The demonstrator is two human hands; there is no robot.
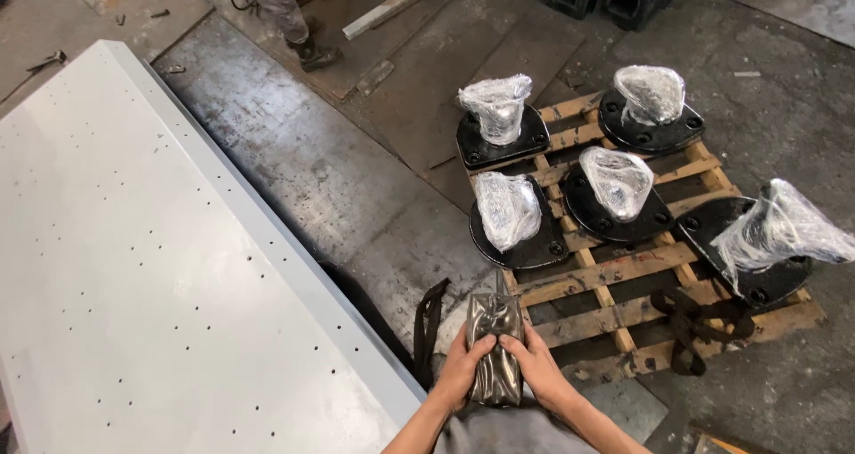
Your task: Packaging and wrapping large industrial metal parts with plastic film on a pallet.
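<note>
Dark shiny crinkled packet (pixel 495 352), both hands clasping.

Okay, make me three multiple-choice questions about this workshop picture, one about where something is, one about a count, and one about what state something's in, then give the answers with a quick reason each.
1. Where does the large grey panel lie?
A. to the left of the wooden pallet
B. on top of the pallet
C. leaning against a wall

2. How many plastic-wrapped parts on black round bases sit on the pallet?
A. three
B. five
C. eight

3. How is the dark shiny packet held?
A. lying untouched on the floor
B. in one hand only
C. gripped by both hands

Answers:
1 A, the panel fills the left side and the pallet is on the right.
2 B, five wrapped parts can be counted.
3 C, the left hand and right hand both close on it.
</note>
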